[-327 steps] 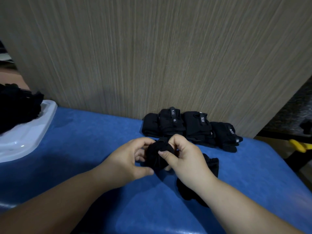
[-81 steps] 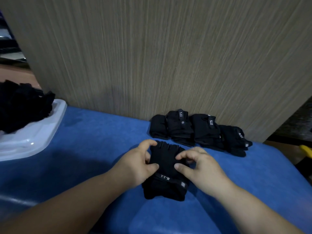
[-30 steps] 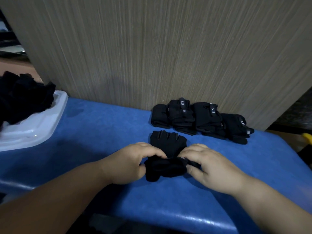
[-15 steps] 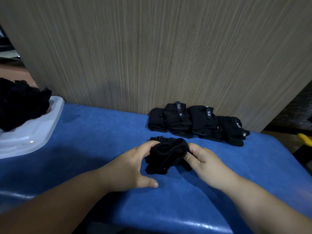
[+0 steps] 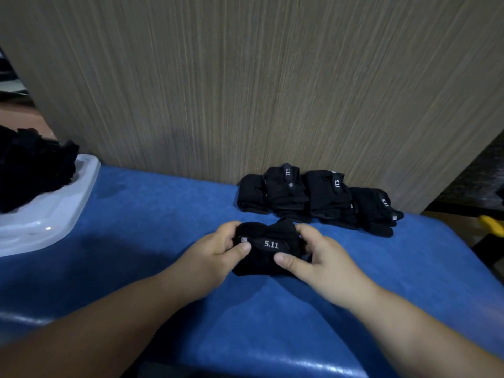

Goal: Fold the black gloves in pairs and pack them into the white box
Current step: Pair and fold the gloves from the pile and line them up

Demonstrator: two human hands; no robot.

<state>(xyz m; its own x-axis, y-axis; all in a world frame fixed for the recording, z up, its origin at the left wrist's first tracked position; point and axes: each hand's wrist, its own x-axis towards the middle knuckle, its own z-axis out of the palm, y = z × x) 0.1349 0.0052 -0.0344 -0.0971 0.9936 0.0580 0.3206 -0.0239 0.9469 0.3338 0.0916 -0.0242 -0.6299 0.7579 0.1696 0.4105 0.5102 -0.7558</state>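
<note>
The glove pair (image 5: 259, 260) is now rolled into a tight bundle, label up, not half open as just before. The left hand (image 5: 215, 255) and right hand (image 5: 321, 261) both squeeze it, just in front of the folded row (image 5: 313, 197). This fold looks done; packing comes next.

Dim, cool, even light; no hard source visible. Glare streaks sit on the glossy front edge of the bench (image 5: 152, 208) at 5 and 8 o'clock, and a small highlight on the white box (image 5: 49, 227) rim at 9 o'clock. A broad soft shadow lies on the bench toward 8 o'clock. The black gloves (image 5: 324, 197) read as flat dark masses; only the white lettering is crisp. The sides of the wood panel (image 5: 245, 77) lean outward from wide-angle bending. Corners are soft.
</note>
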